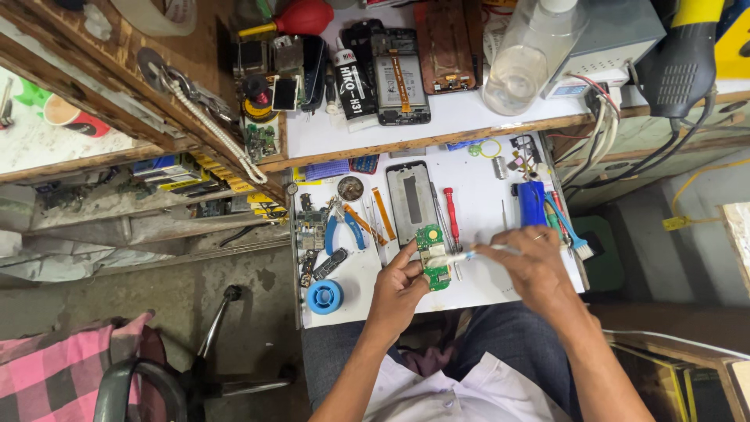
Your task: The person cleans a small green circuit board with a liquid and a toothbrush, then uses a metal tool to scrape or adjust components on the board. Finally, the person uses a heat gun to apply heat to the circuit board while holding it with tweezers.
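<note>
Green circuit board [432, 258]: near edge of white tabletop [484, 205], pinched in closed left hand [400, 287]. Brush [469, 255]: gripped by closed right hand [531, 266], bristles on board. Best kept steady, strokes light.

White tray [484, 293] carries phone frame [411, 202], red screwdriver [451, 216], solder spool [324, 297]
</note>
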`<state>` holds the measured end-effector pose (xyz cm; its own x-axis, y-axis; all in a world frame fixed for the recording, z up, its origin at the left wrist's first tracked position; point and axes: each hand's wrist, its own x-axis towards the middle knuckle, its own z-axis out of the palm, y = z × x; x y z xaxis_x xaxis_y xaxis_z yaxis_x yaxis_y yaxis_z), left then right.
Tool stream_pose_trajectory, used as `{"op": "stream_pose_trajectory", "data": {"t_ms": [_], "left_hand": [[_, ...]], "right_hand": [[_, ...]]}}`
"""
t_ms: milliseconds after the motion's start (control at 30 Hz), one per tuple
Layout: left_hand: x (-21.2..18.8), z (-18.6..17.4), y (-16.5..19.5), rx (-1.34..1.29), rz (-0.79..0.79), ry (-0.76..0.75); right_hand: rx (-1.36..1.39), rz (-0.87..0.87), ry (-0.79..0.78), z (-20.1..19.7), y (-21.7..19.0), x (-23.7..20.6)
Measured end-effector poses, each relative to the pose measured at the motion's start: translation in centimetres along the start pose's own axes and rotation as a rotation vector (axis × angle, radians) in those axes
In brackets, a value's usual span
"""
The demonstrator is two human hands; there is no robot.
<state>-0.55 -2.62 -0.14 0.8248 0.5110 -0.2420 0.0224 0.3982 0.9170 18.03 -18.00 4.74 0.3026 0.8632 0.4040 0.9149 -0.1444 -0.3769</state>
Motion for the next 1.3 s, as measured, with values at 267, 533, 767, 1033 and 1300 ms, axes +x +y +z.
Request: {"op": "stream_pose_trajectory", "data": {"t_ms": [267,533,767,1033,1300], "left_hand": [[0.1,-0.2,-0.1,0.004,0.012,-0.012],[0.0,-0.5,-0.4,-0.011,0.000,-0.006],[0.0,-0.7,-0.1,-0.073,0.031,-0.005],[-0.1,-0.6,0.2,-0.099,0.036,-0.028],[-0.1,-0.8,0.0,-0.068,0.054,-0.031]], "right_hand": [[0.005,0.008,-0.016,0.3,0.1,-0.3],[-0.004,0.033,0.013,0.5,0.3,-0.8],[-0.006,0.106,0.030,-0.6,-0.3,-1.7],[-0.003,0.099,0.028,0.2,-0.5,-2.2],[-0.010,0.042,-0.066,0.5,-0.3,-1.8]]}}
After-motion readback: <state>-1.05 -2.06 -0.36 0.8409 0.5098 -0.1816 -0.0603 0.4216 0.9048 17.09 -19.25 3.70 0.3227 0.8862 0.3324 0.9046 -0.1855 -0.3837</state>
